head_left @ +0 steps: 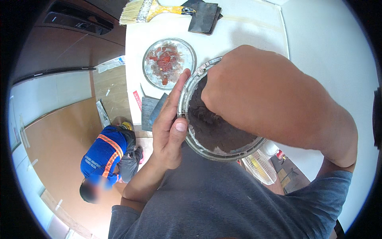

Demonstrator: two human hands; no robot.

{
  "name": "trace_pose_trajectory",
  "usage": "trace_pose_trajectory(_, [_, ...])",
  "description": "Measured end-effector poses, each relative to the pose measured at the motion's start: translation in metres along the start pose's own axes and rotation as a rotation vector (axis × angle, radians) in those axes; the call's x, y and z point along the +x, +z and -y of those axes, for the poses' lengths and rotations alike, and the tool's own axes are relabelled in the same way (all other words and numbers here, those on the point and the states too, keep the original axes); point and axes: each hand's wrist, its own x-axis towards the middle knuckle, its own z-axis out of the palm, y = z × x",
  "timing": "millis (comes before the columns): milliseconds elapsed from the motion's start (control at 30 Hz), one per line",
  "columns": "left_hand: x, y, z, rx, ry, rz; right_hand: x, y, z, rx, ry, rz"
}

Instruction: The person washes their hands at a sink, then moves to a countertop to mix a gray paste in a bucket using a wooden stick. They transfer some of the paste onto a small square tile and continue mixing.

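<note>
My left hand point(169, 127) grips the rim of a round metal bowl point(191, 85) held close to my chest, thumb over the near edge. The bowl holds a dark brown paste point(217, 129). My right hand point(238, 93) reaches down into the bowl with its fingers buried in the paste, so the fingertips are hidden and I cannot see whether they hold anything.
On the white surface point(242, 32) beyond the bowl lie a round dish with red residue point(169, 61), a yellow-handled brush point(153, 11), dark sanding sheets point(205, 16) and grey scrapers point(153, 111). Far below at left, a person in a blue vest point(105, 155) crouches on brown flooring point(59, 143).
</note>
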Motion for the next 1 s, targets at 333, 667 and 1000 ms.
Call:
trace_pose_trajectory(333, [-0.002,-0.002,0.002,0.014,0.011,-0.017,0.015,-0.068,-0.008,-0.063,0.062,0.416])
trace_pose_trajectory(667, [0.0,-0.004,0.005,-0.034,0.045,-0.011,0.03,-0.068,-0.008,-0.123,-0.121,0.507])
trace_pose_trajectory(1000, [0.006,-0.009,0.018,0.0,0.158,0.035,0.0,-0.038,-0.005,-0.077,0.033,0.283])
